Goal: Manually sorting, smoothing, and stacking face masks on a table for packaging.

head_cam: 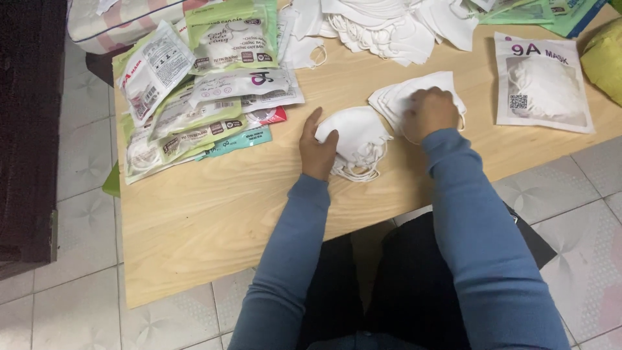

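Hands at frame centre — left hand (317, 150) grips a white mask stack (355, 137), right hand (429, 113) curled on fanned masks (402, 94); packets (194, 97) upper left.

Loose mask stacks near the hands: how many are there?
2. One small white stack sits under the left hand; a second fanned stack lies under the right hand. A larger loose heap lies at the table's far edge, partly cut off.

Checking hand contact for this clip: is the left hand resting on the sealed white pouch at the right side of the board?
No, the left hand holds a small stack of white masks, while the white pouch lies apart, untouched.
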